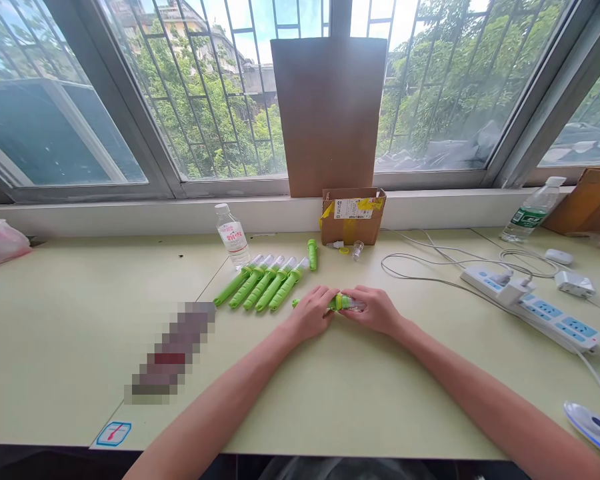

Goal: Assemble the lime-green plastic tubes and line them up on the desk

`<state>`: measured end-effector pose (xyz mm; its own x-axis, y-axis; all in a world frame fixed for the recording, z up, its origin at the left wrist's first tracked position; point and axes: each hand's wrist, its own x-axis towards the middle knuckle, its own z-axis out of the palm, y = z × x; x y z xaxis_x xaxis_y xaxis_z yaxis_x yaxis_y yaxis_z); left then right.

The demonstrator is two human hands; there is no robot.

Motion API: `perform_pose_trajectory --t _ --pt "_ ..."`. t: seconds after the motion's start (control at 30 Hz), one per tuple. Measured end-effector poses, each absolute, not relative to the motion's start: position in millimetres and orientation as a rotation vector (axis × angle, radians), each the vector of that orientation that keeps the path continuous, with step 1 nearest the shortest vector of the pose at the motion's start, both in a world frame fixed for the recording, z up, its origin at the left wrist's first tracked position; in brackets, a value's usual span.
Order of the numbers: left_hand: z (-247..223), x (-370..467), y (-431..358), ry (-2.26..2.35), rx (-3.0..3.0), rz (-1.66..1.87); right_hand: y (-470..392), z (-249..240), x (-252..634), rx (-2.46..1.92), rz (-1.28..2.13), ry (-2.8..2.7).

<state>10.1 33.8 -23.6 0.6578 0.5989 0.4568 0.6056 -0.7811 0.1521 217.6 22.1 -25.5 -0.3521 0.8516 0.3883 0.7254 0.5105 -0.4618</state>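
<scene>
Green plastic tube with a yellow collar and a clear, ribbed end point(339, 303): it lies crosswise between the person's two hands, at or just above the pale green tabletop point(405, 400). The left hand point(313, 312) is closed around its green handle, whose tip pokes out past the knuckles; the right hand point(375, 310) grasps the clear end, with the collar showing between them. How firmly either hand squeezes, I cannot tell.

By its look, it should be light and stiff, with a smooth skin that might slip a little in damp fingers. The clear end seems the more fragile part and would crack or dent first, so the sturdier hold would be the green handle close to the collar, with only a gentle pinch on the clear part.

Beyond the left hand, five similar green tubes with clear tops point(261, 289) lie slanted side by side. Farther off come a clear plastic bottle with a white cap point(234, 243), a short green plastic piece point(313, 255) and a small clear plastic cup point(358, 251). Behind the cup sits a brown cardboard box with yellow tape point(333, 233), and behind that a tall brown panel point(330, 113) stands against the barred window.
</scene>
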Motion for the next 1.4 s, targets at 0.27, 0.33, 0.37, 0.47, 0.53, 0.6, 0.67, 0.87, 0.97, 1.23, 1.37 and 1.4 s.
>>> perform_pose_trajectory --t 0.27,0.33,0.37,0.47,0.53,0.6,0.67,0.87,0.97,1.23,1.37,1.4 --pt "-27.8 11.9 35.1 -1.239 -2.799 -0.841 22.7 -26.5 219.4 -1.259 0.157 -2.251" --pt "-28.9 11.9 35.5 -1.231 -2.779 -0.824 21.8 -25.7 218.6 -1.241 0.167 -2.258" --pt "-29.1 11.8 35.3 -1.215 -2.771 -0.812 21.2 -25.2 218.2 -1.226 0.177 -2.261" --pt "-28.2 11.0 33.7 -1.137 -2.754 -0.751 18.5 -23.0 216.7 -1.182 0.194 -2.273" --pt "-26.4 9.9 32.2 -1.057 -2.736 -0.702 16.2 -21.5 215.1 -1.179 0.193 -2.290" --pt "-24.3 8.5 31.0 -0.967 -2.715 -0.658 14.0 -20.7 212.9 -1.183 0.196 -2.307" --pt "-22.5 7.0 30.6 -0.895 -2.700 -0.626 12.3 -20.9 210.5 -1.183 0.197 -2.310" --pt "-22.9 8.5 32.7 -0.885 -2.659 -0.622 14.0 -22.9 209.0 -1.201 0.073 -2.282" --pt "-23.1 11.4 33.7 -0.912 -2.632 -0.635 17.3 -23.4 212.2 -1.226 -0.005 -2.266" --pt "-21.6 7.2 33.4 -0.799 -2.584 -0.684 17.4 -23.1 214.6 -1.226 0.056 -2.292" --pt "-20.3 3.7 31.4 -0.695 -2.541 -0.613 13.5 -21.3 211.6 -1.208 0.167 -2.302" --pt "-19.8 3.4 31.4 -0.684 -2.534 -0.588 13.1 -21.2 210.8 -1.209 0.182 -2.300"
